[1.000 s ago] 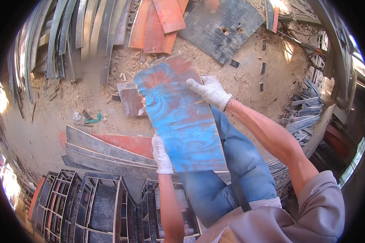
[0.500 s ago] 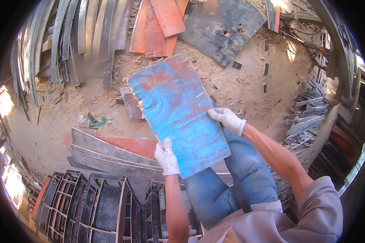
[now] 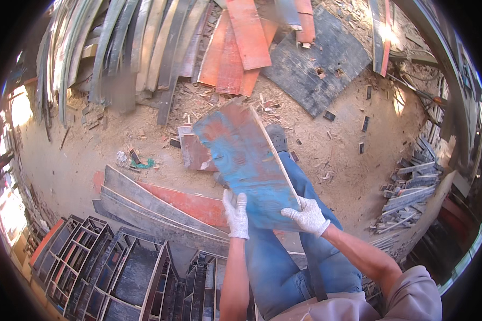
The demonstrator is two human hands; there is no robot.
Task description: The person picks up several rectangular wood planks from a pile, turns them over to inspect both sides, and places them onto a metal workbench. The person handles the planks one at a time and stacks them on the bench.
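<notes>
In front of my legs hangs a rectangular plywood board [image 3: 243, 166], painted a worn blue with reddish-brown patches at its far end. It is tilted, so its pale right edge shows. My right hand [image 3: 308, 215], in a white knit glove, grips this edge near the near right corner, thumb on the painted face. Also gloved, my left hand [image 3: 235, 214] holds the left edge near the close end, its thumb over the face and its other fingers partly hidden.
Long narrow strips [image 3: 144, 48] lie stacked at the far left, beside orange-red boards [image 3: 246, 35] and a dark panel [image 3: 318, 64] with holes. Wood scraps [image 3: 412, 182] are heaped at right. Long grey boards [image 3: 144, 200] and dark frames [image 3: 134, 267] lie near left. Sawdust covers the floor.
The plywood board has tipped, its right edge now raised into sight. My right hand has slid down toward the near right corner. The whole view has shifted slightly.
</notes>
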